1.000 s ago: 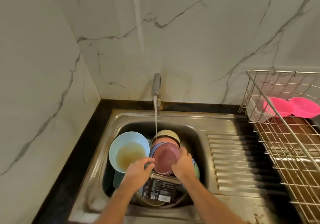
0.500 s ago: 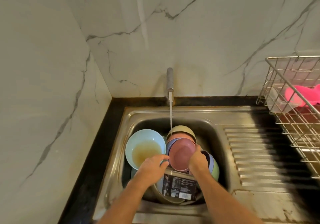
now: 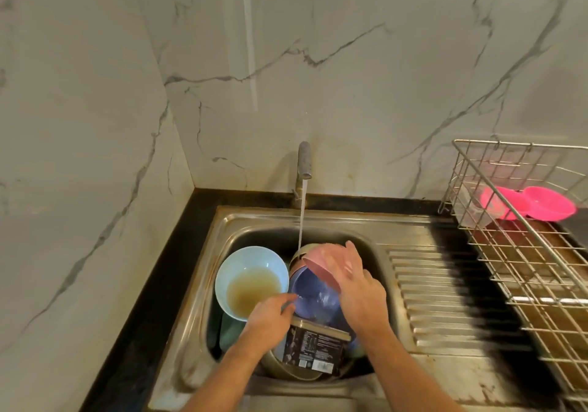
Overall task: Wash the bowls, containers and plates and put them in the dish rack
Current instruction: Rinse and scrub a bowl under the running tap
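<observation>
My right hand (image 3: 356,287) grips a pink bowl (image 3: 321,263), tipped on its side above a purple bowl (image 3: 313,294) in the sink (image 3: 254,224). My left hand (image 3: 270,316) reaches toward the purple bowl's near rim, fingers extended; whether it touches is unclear. A light blue bowl (image 3: 251,276) with murky water sits at the left. A dark labelled container (image 3: 315,348) lies in front, over a metal pot. The wire dish rack (image 3: 525,252) at the right holds two bright pink bowls (image 3: 534,208) and a clear container (image 3: 471,211).
The tap (image 3: 304,160) runs a thin stream into the sink beside the pink bowl. A ribbed steel drainboard (image 3: 445,300) lies between sink and rack. Marble walls close in at the back and left. A black counter edge (image 3: 178,268) borders the sink.
My right hand has lifted the pink bowl off the stack and tipped it on its side, uncovering the purple bowl. My left hand moved toward the purple bowl.
</observation>
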